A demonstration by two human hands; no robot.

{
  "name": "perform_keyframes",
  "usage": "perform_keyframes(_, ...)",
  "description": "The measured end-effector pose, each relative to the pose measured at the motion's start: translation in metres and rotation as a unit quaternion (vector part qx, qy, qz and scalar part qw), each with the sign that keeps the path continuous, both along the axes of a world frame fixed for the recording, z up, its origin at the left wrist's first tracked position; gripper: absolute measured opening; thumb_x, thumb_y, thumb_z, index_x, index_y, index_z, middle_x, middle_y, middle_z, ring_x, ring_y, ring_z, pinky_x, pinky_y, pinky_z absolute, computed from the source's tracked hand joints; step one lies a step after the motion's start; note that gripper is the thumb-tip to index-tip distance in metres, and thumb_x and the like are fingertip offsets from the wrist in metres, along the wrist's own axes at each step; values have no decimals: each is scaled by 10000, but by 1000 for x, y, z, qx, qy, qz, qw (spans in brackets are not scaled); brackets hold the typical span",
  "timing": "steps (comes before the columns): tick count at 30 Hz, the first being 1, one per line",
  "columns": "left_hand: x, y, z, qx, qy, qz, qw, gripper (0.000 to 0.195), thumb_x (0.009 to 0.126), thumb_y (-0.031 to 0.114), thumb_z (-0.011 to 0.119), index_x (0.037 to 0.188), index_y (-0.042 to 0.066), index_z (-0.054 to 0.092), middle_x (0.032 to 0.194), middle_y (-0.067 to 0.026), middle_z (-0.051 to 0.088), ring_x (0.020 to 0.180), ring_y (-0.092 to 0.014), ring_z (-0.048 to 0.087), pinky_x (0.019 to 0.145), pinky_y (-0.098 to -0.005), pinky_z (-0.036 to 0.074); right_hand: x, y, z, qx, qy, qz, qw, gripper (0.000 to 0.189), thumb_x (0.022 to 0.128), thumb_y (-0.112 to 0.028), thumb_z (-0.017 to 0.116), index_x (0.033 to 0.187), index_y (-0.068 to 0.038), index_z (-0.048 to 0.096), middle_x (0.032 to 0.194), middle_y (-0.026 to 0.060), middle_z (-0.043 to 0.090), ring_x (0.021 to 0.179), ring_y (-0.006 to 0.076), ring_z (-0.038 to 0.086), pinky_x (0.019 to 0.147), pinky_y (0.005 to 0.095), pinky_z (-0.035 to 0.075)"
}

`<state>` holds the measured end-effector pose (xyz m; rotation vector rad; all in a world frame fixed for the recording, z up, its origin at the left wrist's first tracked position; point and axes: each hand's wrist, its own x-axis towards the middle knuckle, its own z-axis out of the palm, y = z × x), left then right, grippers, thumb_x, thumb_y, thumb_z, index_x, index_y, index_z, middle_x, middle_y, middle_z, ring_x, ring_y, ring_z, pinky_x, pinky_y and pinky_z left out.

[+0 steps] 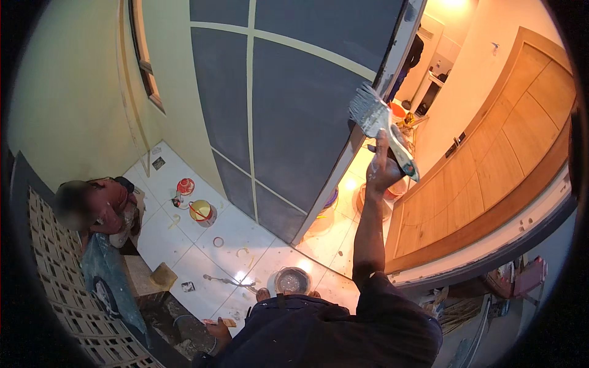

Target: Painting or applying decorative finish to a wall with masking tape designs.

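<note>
My right hand (384, 168) is raised at the door frame, gripping the pale handle of a wide paintbrush (370, 112). Grey paint coats the bristles, which lie over the edge where the dark grey panelled wall (299, 119) meets the white door frame (324, 198); whether they touch it I cannot tell. Low at my side, my left hand (221, 330) holds a flat, light orange-brown object (232, 323), partly hidden by the fingers. A round bucket of grey liquid (292, 281) stands on the tiles just in front of my feet.
Another person (99, 207) crouches at the left wall. A paint can (202, 211), a red lid (185, 186) and tape rings (218, 242) lie on the tiles. A sponge-like block (163, 276) sits on a step near a dark bucket (195, 331). At right stands a wooden door (487, 170).
</note>
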<state>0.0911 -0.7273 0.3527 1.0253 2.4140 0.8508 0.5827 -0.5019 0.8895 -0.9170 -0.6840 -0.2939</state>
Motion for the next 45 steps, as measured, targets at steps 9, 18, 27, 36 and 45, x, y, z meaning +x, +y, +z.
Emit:
perform_keyframes(9,6,26,39,-36,-39,-10,999,571,680,176,711,1096,-111,445,1044,-283,530,984,-393,528,871,-414,404,-7,-10,-7,32,11,-37,999,266,776,-9,619,1007,93,535,935,158,596,768,153,594,667,225,498)
perform_keyframes(18,-5,34,37,-70,-68,-27,995,590,678,156,709,1131,-92,424,1068,-265,528,1003,-369,527,863,-418,409,-5,13,-6,43,5,-46,998,267,786,-38,619,1021,66,543,933,126,598,721,126,597,519,193,506)
perform_keyframes(27,-21,41,21,-49,-56,-26,997,512,671,100,696,1083,-87,455,1007,-249,560,954,-369,551,840,-393,424,-36,-14,-7,-149,-410,-226,871,220,738,2,636,957,17,628,906,138,642,795,204,627,752,324,499)
perform_keyframes(36,-32,67,-48,43,-131,-1,991,574,643,60,719,1115,-100,434,1035,-244,544,944,-329,569,805,-366,466,-47,63,22,-297,-752,-223,544,354,730,-199,612,1082,-180,582,1107,9,561,1065,211,505,968,414,363)
perform_keyframes(45,-34,80,-66,74,-138,7,988,601,637,24,716,1155,-88,431,1092,-231,531,1008,-317,541,867,-368,438,-8,11,44,-370,-720,-295,507,351,733,-162,596,1083,-186,588,1146,-12,555,1065,217,514,925,385,412)
